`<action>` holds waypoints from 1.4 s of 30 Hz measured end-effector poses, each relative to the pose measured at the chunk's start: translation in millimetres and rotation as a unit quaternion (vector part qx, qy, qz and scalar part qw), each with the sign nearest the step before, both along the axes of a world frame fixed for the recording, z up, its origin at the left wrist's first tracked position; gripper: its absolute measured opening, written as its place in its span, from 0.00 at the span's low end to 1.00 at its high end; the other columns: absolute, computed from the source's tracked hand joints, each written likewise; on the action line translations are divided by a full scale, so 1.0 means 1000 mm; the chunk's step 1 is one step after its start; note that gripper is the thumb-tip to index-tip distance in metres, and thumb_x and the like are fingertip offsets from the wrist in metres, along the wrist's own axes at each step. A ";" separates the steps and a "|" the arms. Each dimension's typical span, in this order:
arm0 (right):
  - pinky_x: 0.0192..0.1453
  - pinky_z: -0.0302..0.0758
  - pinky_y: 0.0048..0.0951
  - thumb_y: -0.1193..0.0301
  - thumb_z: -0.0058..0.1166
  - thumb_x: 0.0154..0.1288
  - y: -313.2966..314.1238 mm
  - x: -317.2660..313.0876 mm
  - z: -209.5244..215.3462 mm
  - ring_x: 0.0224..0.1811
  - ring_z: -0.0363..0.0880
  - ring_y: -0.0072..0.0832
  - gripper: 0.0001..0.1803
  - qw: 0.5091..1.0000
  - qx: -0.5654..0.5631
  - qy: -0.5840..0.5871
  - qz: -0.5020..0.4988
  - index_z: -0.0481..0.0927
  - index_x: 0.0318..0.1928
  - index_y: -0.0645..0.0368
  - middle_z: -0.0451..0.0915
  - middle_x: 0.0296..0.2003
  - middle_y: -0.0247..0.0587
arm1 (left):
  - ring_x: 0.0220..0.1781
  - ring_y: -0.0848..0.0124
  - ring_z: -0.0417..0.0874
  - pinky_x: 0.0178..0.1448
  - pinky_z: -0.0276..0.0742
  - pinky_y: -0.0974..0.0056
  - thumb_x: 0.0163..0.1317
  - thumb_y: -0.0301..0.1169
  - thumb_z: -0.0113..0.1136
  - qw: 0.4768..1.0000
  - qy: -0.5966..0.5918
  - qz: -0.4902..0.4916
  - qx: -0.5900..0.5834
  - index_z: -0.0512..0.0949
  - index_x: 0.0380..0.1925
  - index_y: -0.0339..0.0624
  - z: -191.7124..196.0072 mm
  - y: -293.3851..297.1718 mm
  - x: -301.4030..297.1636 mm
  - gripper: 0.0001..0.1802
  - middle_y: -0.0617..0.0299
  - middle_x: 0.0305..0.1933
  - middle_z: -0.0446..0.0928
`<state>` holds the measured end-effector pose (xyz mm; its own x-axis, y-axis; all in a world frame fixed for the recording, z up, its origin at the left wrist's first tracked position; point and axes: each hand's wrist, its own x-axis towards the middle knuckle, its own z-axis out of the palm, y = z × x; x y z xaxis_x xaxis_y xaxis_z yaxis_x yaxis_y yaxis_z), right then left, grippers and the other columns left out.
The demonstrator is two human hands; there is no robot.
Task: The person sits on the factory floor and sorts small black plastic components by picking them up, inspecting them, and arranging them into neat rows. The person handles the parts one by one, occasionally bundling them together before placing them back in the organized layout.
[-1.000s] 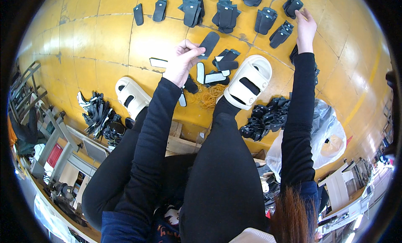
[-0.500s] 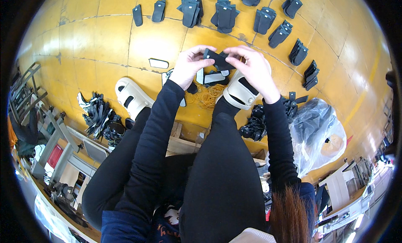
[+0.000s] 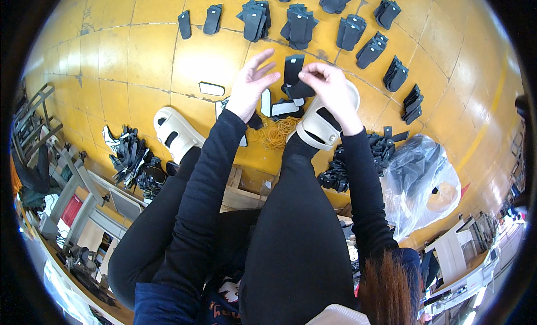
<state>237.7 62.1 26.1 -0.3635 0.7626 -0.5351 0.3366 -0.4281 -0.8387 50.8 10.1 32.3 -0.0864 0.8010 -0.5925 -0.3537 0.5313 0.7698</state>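
Note:
My right hand (image 3: pixel 331 93) pinches the side edge of a flat black tongue-shaped piece (image 3: pixel 293 71) between thumb and fingertips. The piece hangs upright, with a small white label near its top end. My left hand (image 3: pixel 251 89) is apart from it on the left, fingers spread and nothing in them. Beneath the hands, another black piece (image 3: pixel 301 91) and several white-faced, black-edged pieces (image 3: pixel 286 108) lie between my feet. A tangle of yellow rubber bands (image 3: pixel 275 133) is on the floor just nearer to me.
Stacks of similar black pieces (image 3: pixel 300 28) stand in a curved row on the yellow floor (image 3: pixel 112 62). One white-faced piece (image 3: pixel 212 89) lies alone. Dark heaps (image 3: pixel 134 157) flank my beige clogs (image 3: pixel 176 132). A clear plastic bag (image 3: pixel 419 182) sits at right.
My left hand has let go of the black piece and moved slightly away from it. The piece has turned from lying sideways to upright, now in my right hand alone.

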 end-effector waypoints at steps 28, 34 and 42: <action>0.20 0.49 0.16 0.72 0.57 0.60 0.089 0.002 -0.036 0.17 0.54 0.08 0.10 0.976 0.066 -0.001 -0.207 0.80 0.40 0.66 0.63 0.17 0.18 | 0.48 0.73 0.74 0.52 0.67 0.68 0.60 0.34 0.56 0.968 0.202 -0.096 -0.112 0.75 0.51 0.43 -0.034 -0.023 -0.025 0.19 0.64 0.48 0.77; 0.29 0.56 0.25 0.71 0.58 0.58 0.125 -0.027 -0.054 0.25 0.61 0.20 0.11 0.978 0.173 -0.008 -0.121 0.79 0.40 0.64 0.67 0.22 0.29 | 0.50 0.67 0.77 0.55 0.68 0.67 0.58 0.30 0.57 0.972 0.210 -0.051 -0.095 0.76 0.49 0.40 -0.036 -0.022 -0.029 0.17 0.55 0.47 0.78; 0.44 0.73 0.37 0.66 0.62 0.53 0.157 -0.078 -0.076 0.39 0.77 0.45 0.15 0.908 0.372 -0.139 -0.136 0.78 0.37 0.62 0.79 0.33 0.50 | 0.45 0.62 0.73 0.52 0.69 0.61 0.51 0.32 0.64 0.826 0.540 0.088 -0.136 0.75 0.46 0.39 -0.056 -0.058 -0.070 0.21 0.49 0.46 0.70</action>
